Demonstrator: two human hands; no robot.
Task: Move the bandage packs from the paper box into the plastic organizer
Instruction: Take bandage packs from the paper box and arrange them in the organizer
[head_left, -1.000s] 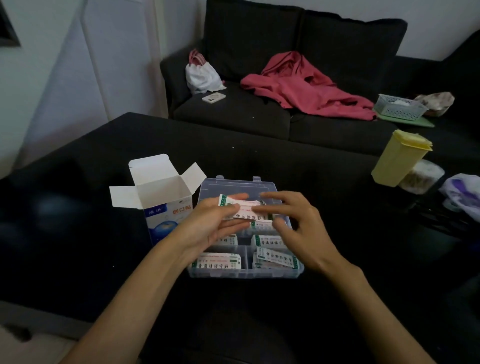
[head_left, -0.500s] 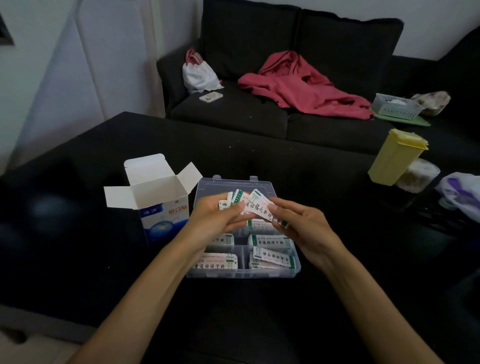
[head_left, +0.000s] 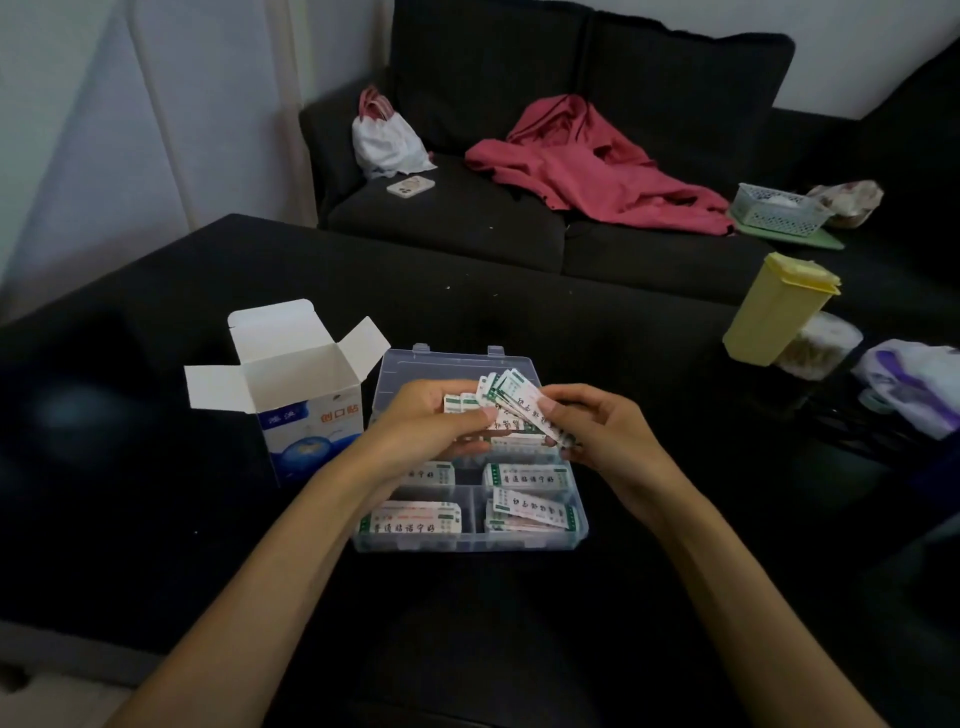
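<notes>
A clear plastic organizer (head_left: 579, 525) sits open on the black table, with white-and-green bandage packs (head_left: 527, 475) lying in its near compartments. To its left stands the white and blue paper box (head_left: 306, 410), flaps open. Above the organizer's far half, my left hand (head_left: 436, 421) and my right hand (head_left: 592, 421) together hold a fanned bunch of bandage packs (head_left: 511, 397). The left hand pinches the bunch's left end, the right hand grips its right end. The far compartments are mostly hidden behind my hands.
A yellow lidded container (head_left: 776, 309) and a round clear jar (head_left: 818, 345) stand at the table's right, beside a white and purple bag (head_left: 914, 384). Behind the table is a dark sofa with a red garment (head_left: 592, 161), white bag (head_left: 387, 137), phone (head_left: 410, 185) and basket (head_left: 779, 208).
The bunch of packs, flat in my left hand a second ago, is now fanned out and tilted between both hands. My right hand has closed on its right end.
</notes>
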